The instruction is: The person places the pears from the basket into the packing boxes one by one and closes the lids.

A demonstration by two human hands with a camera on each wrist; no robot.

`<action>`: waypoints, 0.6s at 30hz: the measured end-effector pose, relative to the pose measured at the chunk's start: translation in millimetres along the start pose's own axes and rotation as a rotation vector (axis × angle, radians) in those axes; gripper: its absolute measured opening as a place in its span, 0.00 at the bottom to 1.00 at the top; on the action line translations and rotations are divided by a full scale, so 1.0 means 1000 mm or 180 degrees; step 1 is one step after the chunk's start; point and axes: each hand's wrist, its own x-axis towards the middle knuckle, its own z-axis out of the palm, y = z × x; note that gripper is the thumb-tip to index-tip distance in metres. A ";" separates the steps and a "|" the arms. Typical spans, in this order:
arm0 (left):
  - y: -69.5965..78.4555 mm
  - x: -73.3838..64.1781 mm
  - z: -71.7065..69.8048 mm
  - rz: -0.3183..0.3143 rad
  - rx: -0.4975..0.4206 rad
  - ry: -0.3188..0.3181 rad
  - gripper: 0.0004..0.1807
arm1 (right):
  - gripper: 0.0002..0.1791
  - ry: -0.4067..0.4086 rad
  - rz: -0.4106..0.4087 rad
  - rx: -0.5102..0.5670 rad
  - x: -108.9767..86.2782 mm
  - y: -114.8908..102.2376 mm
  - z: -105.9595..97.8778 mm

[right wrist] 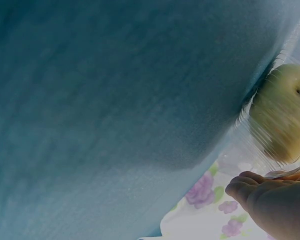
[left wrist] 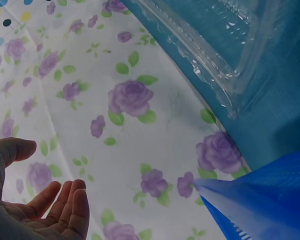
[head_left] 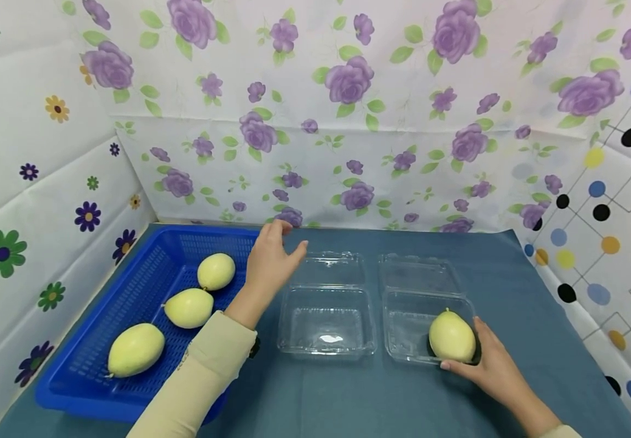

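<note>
My right hand (head_left: 495,366) grips the front right corner of a clear plastic clamshell box (head_left: 405,331), thumb at the front rim and fingers along the right side. A pale yellow melon (head_left: 451,336) sits in that corner, stem end up; the right wrist view shows the melon (right wrist: 282,115) through the box's ribbed wall. My left hand (head_left: 269,261) hovers over the right rear part of a blue plastic basket (head_left: 82,359), thumb apart from loosely bent fingers, nothing held. In the basket lie a rear melon (head_left: 216,271), a middle melon (head_left: 188,308) and a front melon (head_left: 137,350).
Between the basket and the right box stands a second clear clamshell box (head_left: 326,322), its lid folded back and nothing inside. A blue-grey cloth (head_left: 337,401) covers the table. Flower-printed sheets (head_left: 315,158) form the back and side walls.
</note>
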 end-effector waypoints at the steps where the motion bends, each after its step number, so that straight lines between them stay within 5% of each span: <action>1: -0.001 0.000 -0.001 -0.0017 -0.0009 0.0010 0.20 | 0.70 -0.0001 0.0000 0.0000 0.000 0.000 0.000; 10: -0.012 0.006 -0.010 -0.0203 -0.0015 -0.0032 0.22 | 0.69 -0.0006 0.0010 -0.0007 0.000 0.001 -0.001; 18: -0.019 0.008 -0.024 -0.0171 0.0013 0.0148 0.21 | 0.69 -0.0020 0.0026 -0.0002 0.000 -0.001 0.000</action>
